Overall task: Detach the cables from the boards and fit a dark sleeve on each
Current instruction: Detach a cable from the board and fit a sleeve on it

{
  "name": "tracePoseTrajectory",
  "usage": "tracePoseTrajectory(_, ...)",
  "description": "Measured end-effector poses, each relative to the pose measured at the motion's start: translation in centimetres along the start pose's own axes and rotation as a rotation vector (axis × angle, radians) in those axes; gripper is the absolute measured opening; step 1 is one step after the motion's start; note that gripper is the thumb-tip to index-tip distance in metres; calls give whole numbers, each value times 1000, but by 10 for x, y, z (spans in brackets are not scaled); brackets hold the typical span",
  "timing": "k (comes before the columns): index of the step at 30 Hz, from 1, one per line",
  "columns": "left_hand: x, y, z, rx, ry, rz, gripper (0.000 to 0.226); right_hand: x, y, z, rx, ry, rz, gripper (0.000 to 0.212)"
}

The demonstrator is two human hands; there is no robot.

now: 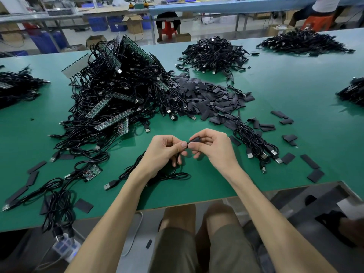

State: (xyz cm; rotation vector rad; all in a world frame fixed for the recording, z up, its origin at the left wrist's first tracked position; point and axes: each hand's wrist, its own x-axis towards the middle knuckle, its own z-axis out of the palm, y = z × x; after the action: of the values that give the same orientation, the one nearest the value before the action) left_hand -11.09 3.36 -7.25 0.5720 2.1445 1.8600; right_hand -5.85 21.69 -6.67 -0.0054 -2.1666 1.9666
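Note:
Over the near middle of the green table, my left hand [166, 150] pinches the end of a black cable [169, 175] that trails down to a loop and a USB plug on the table. My right hand [211, 144] pinches a dark sleeve [195, 139] right at that cable end; how far the end sits inside the sleeve is hidden by my fingers. A big heap of cables still on green boards [118, 91] lies at the left. Loose dark sleeves [210, 99] are piled behind my hands.
A small bundle of cables [256, 144] lies right of my hands. More cable piles sit at the far centre [214, 54], far right [303, 42], left edge [17, 87] and right edge [352, 91]. Single sleeves are scattered along the table's front edge [177, 205]. A power strip [65, 247] hangs below.

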Motion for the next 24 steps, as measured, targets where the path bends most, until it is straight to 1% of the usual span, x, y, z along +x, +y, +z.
tracePoseTrajectory(4, -1, 2, 0, 2, -3, 4, 27, -1, 1, -1, 24, -3, 6, 16)
tracePoseTrajectory(7, -1, 4, 2, 2, -4, 11, 25, -1, 0, -1, 54, -18, 0, 10)
tracePoseTrajectory(8, -2, 5, 3, -3, 0, 10, 24, -1, -1, 0, 67, -18, -7, 11)
tracePoseTrajectory(10, -2, 6, 4, -15, 14, 4, 23, -1, -1, 1, 88, -6, -8, 22)
tracePoseTrajectory(12, -2, 7, 4, -16, 19, 0, 20, -1, -1, -1, 103, -5, 4, 27)
tracePoseTrajectory(18, -3, 7, 4, -2, 23, -3, 19, 2, 1, -4, 144, -37, 31, 21)
tracePoseTrajectory(24, -2, 8, 4, -7, 24, 2, 20, 3, 2, -2, 157, -37, 28, 25)
